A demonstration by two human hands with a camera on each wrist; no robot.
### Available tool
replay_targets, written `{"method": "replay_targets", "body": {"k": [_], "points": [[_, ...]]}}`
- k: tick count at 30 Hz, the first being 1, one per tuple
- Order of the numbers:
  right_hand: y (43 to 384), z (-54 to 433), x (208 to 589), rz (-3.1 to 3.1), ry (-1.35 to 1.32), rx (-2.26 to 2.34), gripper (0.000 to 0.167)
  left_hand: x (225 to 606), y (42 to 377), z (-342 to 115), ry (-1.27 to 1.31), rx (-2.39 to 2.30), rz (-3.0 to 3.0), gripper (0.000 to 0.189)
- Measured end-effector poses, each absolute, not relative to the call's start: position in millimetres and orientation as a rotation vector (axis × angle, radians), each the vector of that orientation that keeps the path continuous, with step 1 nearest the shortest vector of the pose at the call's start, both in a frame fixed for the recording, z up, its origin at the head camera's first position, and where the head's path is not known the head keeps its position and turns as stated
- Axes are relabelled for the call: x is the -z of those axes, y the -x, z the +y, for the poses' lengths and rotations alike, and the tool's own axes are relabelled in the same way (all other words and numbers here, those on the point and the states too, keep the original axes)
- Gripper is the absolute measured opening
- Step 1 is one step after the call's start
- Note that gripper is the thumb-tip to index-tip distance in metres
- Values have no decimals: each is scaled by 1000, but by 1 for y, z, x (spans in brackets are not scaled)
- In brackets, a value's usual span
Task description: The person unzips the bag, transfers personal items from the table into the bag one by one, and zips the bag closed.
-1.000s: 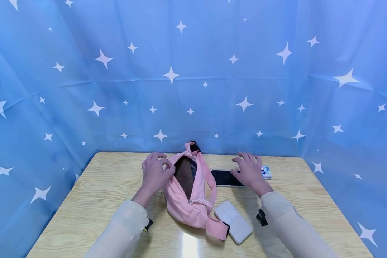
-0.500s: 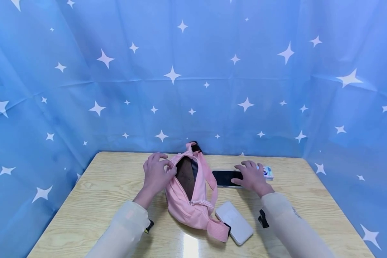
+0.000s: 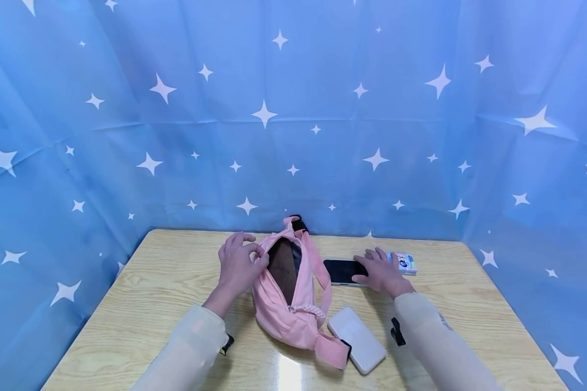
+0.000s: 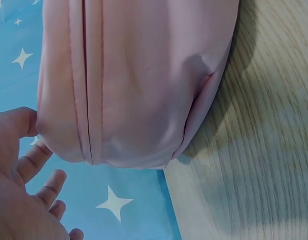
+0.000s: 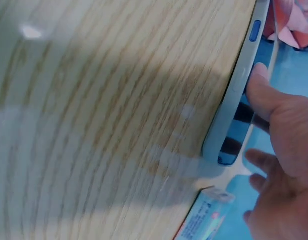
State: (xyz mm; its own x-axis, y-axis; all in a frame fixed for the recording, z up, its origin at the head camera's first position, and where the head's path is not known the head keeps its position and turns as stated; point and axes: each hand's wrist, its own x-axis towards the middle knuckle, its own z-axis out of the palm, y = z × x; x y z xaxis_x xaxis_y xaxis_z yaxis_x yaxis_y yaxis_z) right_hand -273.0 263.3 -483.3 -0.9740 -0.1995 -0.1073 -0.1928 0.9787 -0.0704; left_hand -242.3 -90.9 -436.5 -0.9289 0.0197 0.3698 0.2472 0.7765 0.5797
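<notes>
A pink waist bag [image 3: 288,326] lies in the middle of the table, its zipped opening gaping and showing a dark lining. My left hand [image 3: 237,269] pinches the left edge of that opening between thumb and fingertip; in the left wrist view the other fingers [image 4: 52,187] spread loosely below the pink fabric. To the right of the bag, a black-screened smartphone [image 3: 339,270] lies flat on the wood. Over its right end is my right hand [image 3: 380,271], fingers spread across it. The right wrist view has the thumb [image 5: 264,95] against the phone's screen near its edge.
A small tissue pack [image 3: 407,263] lies right of the phone, partly behind my hand. A white power bank-like slab [image 3: 357,339] rests near the bag's strap [image 3: 331,350], which overlaps its edge. A blue star-patterned curtain [image 3: 293,146] surrounds the wooden table [image 3: 142,304].
My right hand has come down onto the phone, its fingers lowering and shifting slightly. The left hand keeps its pinch on the bag's edge.
</notes>
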Motion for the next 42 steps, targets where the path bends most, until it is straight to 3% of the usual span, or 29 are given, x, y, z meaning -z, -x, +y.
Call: {"method": "replay_targets", "body": {"k": [30, 42], "points": [[264, 257, 474, 3296, 375, 230, 52, 438, 238, -93, 205, 930, -2621, 15], [261, 259, 468, 3378, 489, 353, 33, 436, 238, -92, 218, 929, -2624, 14]]}}
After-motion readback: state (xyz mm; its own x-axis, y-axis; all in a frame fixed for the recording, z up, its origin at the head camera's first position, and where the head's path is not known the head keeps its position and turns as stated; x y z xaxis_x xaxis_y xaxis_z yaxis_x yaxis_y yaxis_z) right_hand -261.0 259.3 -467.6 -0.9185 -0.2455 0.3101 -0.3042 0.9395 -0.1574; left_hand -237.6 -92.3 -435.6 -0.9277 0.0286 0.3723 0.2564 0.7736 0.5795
